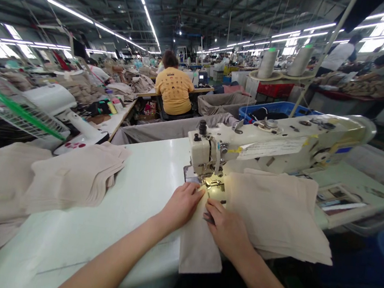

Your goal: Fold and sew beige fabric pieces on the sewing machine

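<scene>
A beige fabric piece (199, 251) lies under the head of a sewing machine (212, 148), and its near end hangs over the table's front edge. My left hand (182, 204) presses its closed fingers on the fabric's left side, close to the lit needle area. On the right side, my right hand (229, 229) pinches the fabric edge with thumb and forefinger. A small dark object (208, 217) shows under its curled fingers; its kind is not clear. The fingertips of both hands are just in front of the presser foot (212, 182).
Stacked beige fabric pieces (271, 208) lie right of the needle, with another stack (77, 172) on the left of the pale table (147, 171). Thread cones (267, 64) stand behind the machine. A person in a yellow shirt (173, 91) sits ahead. A blue basket (279, 108) is behind.
</scene>
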`<state>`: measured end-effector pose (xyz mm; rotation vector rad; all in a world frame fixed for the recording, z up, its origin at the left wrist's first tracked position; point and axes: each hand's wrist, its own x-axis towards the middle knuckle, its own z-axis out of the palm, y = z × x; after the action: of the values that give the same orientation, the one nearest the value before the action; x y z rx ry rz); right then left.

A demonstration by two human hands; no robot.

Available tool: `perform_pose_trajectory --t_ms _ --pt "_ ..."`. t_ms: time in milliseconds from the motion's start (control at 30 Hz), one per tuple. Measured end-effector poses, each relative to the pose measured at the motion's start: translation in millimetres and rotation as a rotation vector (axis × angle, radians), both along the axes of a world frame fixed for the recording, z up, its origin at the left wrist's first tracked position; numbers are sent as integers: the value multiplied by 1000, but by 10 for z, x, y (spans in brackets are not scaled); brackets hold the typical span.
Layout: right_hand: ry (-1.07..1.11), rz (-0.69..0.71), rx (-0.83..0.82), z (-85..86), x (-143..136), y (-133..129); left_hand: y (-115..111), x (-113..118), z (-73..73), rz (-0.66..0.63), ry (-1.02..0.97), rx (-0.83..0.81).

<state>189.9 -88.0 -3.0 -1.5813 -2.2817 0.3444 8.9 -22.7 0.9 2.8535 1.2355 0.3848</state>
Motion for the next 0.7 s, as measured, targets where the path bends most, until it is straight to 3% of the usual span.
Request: perform_pose_trajectory --t_ms 533,700 --pt "-11 16 10 -55 16 55 -4 24 49 19 40 -4" --pt "-48 19 -7 15 7 101 36 36 74 26 71 0"
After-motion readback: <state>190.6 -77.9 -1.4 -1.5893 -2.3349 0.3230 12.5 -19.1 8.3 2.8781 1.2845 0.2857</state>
